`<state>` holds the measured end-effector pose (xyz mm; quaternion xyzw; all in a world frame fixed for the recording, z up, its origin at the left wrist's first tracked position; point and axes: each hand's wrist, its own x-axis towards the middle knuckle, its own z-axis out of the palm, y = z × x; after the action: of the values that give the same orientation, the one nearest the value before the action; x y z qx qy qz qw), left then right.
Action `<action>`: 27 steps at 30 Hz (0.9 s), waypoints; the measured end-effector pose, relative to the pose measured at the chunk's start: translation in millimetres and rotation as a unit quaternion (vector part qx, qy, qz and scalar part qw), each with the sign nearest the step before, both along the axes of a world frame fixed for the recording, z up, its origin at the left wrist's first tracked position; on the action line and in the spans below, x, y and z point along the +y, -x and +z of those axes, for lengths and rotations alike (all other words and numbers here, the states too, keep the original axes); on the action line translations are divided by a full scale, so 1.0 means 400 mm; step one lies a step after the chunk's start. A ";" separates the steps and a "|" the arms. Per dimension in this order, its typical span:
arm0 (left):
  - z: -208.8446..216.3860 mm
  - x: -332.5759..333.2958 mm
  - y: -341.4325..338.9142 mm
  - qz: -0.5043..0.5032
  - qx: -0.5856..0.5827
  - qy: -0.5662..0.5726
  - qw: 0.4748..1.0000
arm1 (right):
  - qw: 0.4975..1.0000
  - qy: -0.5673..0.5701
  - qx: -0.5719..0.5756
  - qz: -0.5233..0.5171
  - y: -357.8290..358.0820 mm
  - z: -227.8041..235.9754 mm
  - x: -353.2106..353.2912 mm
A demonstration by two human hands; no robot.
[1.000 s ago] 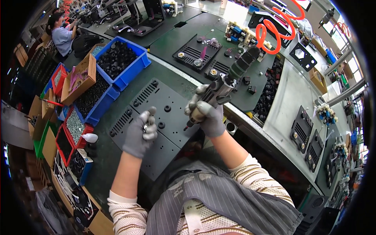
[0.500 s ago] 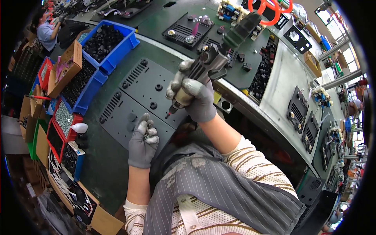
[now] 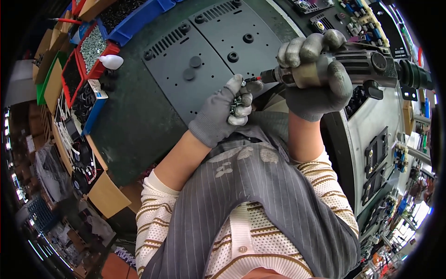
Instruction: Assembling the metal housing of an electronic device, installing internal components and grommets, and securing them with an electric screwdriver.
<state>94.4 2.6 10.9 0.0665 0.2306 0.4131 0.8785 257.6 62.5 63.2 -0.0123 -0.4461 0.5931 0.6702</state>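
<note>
Gripping screws (image 3: 234, 106) — left fingers (image 3: 242, 111); right fingers (image 3: 312, 48) clasp driver (image 3: 360, 66); red bin (image 3: 96, 71) holds silvery pieces (image 3: 93, 49).

A grey pinstriped apron (image 3: 200, 204) covers brown-striped cream knitwear (image 3: 155, 214), with smudged grey gloves (image 3: 212, 117).

Driver (image 3: 362, 65): metal-looking body, low sheen. Screws (image 3: 236, 105): shiny metal. Gloves (image 3: 211, 116): knitted cloth, matt; fingers (image 3: 310, 48) coated in appearance, slightly glossy, smudged. Slotted panels (image 3: 206, 90): smooth, matt. Table (image 3: 127, 118): smooth, scuffed, faint sheen. Red tray (image 3: 98, 70): glossy plastic. Blue bin (image 3: 139, 22): glossy plastic. Bottle (image 3: 111, 62): smooth white plastic. Box flap (image 3: 109, 195): matt brown cardboard. Apron (image 3: 200, 200): pinstriped cloth, worn patches. Sleeve (image 3: 153, 216): openwork knit.
</note>
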 end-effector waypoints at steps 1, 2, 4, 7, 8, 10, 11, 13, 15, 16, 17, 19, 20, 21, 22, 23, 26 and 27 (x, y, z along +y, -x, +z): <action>0.000 0.000 -0.003 0.002 -0.001 0.000 1.000 | 1.000 -0.005 0.000 0.003 -0.002 -0.001 -0.001; 0.000 0.000 -0.003 -0.005 -0.007 0.017 1.000 | 1.000 -0.005 -0.001 0.004 -0.004 -0.004 -0.002; 0.003 0.001 -0.008 -0.012 -0.013 0.034 0.999 | 0.998 -0.034 0.029 0.032 -0.016 -0.012 0.000; 0.021 -0.003 -0.031 0.000 0.046 0.051 0.998 | 0.998 -0.057 0.017 0.036 -0.030 -0.015 0.001; 0.031 -0.006 -0.039 0.015 0.130 0.005 0.991 | 0.997 -0.059 0.015 0.041 -0.035 -0.012 0.002; 0.033 -0.007 -0.045 0.028 0.214 -0.042 0.975 | 0.998 -0.034 0.044 0.042 -0.045 -0.012 0.003; 0.028 -0.007 -0.038 -0.002 0.230 -0.099 0.968 | 0.996 -0.010 0.072 0.045 -0.051 -0.010 0.001; 0.031 0.003 -0.028 -0.035 0.246 -0.157 0.956 | 0.994 0.068 0.084 0.004 -0.083 -0.003 0.002; 0.044 0.034 -0.021 -0.050 0.412 -0.303 0.858 | 0.980 0.147 0.117 -0.059 -0.103 -0.008 0.016; 0.042 0.069 -0.011 -0.050 0.412 -0.304 0.857 | 0.977 0.161 0.127 -0.060 -0.121 -0.018 0.028; 0.035 0.125 0.001 -0.013 0.570 -0.394 0.721 | 0.973 0.176 0.131 -0.074 -0.139 -0.025 0.037; 0.022 0.217 0.003 0.026 0.699 -0.464 0.544 | 0.969 0.189 0.136 -0.087 -0.168 -0.039 0.052; 0.011 0.257 0.001 0.004 0.765 -0.461 0.450 | 0.971 0.184 0.117 -0.098 -0.180 -0.048 0.060; 0.011 0.280 -0.004 -0.019 0.821 -0.451 0.350 | 0.973 0.179 0.098 -0.109 -0.188 -0.050 0.062; 0.011 0.293 -0.011 -0.018 0.820 -0.453 0.350 | 0.973 0.178 0.098 -0.110 -0.191 -0.047 0.060; 0.020 0.308 -0.028 -0.060 0.824 -0.436 0.356 | 0.975 0.174 0.081 -0.114 -0.196 -0.043 0.058; 0.027 0.307 -0.070 -0.092 0.820 -0.427 0.370 | 0.978 0.162 0.064 -0.112 -0.220 -0.042 0.057; 0.014 0.295 -0.087 -0.089 0.764 -0.451 0.452 | 0.977 0.161 0.037 -0.138 -0.228 -0.040 0.058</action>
<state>129.4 120.8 16.6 0.7629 0.5833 0.1620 0.2270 348.8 85.7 47.0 -0.1598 -0.3136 0.5590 0.7508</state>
